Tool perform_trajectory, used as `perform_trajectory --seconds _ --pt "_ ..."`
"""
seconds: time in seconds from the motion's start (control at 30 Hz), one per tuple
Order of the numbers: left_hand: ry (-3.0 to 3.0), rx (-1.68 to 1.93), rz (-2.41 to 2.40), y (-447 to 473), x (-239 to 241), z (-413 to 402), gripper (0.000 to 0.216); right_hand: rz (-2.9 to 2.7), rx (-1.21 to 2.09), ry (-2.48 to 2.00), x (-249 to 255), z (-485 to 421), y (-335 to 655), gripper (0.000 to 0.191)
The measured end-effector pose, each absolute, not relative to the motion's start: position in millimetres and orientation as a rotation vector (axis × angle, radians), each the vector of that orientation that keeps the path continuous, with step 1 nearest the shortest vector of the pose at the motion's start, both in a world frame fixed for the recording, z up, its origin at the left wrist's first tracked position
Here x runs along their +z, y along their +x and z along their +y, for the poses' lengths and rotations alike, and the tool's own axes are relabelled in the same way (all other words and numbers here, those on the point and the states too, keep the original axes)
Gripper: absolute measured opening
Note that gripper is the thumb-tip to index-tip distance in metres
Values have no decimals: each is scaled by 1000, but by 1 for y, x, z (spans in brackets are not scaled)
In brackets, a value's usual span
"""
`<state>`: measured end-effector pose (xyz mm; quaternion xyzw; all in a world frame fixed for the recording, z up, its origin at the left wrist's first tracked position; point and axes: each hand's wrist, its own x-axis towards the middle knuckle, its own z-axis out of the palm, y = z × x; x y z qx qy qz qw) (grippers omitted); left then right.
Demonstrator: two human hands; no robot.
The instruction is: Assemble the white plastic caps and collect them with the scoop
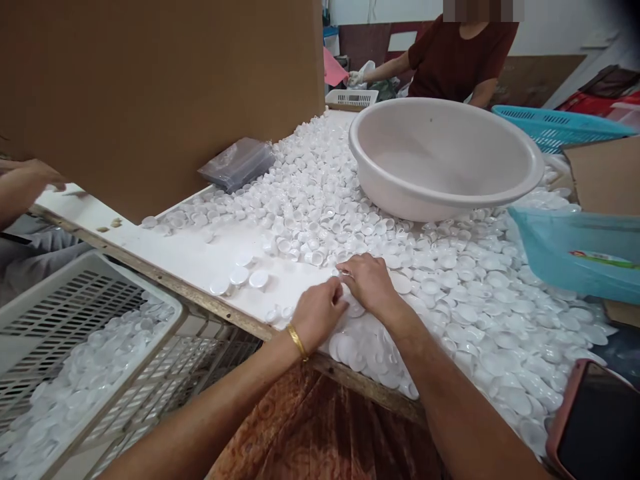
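My left hand (320,312) is closed, its fingers pinched together near the table's front edge; a gold bracelet (298,342) circles that wrist. My right hand (369,283) meets it from the right, thumb and fingertips also pressed together. A small white piece seems to be between the two sets of fingertips, mostly hidden by them. Round white plastic caps (465,293) lie in a thick spread around and under both hands. To the left, several caps (259,279) sit apart on the bare white tabletop (185,257).
A large pale basin (445,207) stands among the caps. A tall cardboard sheet (165,87) rises at left. A white basket (165,300) of caps is below the table edge. A phone (595,427) lies at right. Across the table, a person (457,60) holds something pink.
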<state>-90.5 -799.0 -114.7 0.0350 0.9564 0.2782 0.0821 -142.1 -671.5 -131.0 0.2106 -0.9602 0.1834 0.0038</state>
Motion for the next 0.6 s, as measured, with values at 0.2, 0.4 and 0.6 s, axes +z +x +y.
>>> perform_trajectory --seconds 0.2,0.4,0.6 --pt "-204 1332 2716 -117 -118 -854 10 -2893 574 742 -139 -697 -129 16" --pt "-306 1486 2508 -129 -133 -868 14 -2839 680 747 -153 -710 -129 14" --pt "-263 1444 2402 -137 -122 -867 15 -2833 726 745 -155 -709 -132 13"
